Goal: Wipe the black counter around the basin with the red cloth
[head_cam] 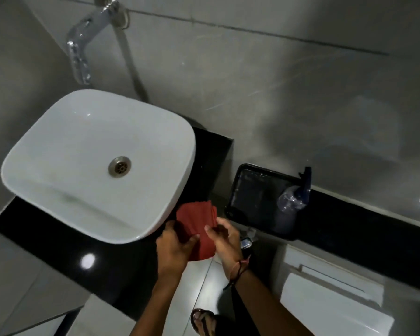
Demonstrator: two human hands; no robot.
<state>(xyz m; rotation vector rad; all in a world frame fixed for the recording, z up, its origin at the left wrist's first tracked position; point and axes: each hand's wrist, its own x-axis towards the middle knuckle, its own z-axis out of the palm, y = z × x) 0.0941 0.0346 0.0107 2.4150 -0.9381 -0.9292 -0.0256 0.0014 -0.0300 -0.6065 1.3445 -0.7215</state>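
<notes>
Gripping the red cloth (199, 226) between left hand (174, 248) and right hand (222, 238), at the basin's (66, 151) five o'clock, just above the desk (58, 241); apparently folding before wiping. Next: pressing cloth flat onto black surface.

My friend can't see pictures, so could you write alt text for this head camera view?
Two hands, left hand and right hand, hold a red cloth above the black counter, beside a white basin. A chrome tap juts from the grey wall; a black tray sits to the right.

The red cloth (200, 229) is partly hidden behind both hands.
</notes>
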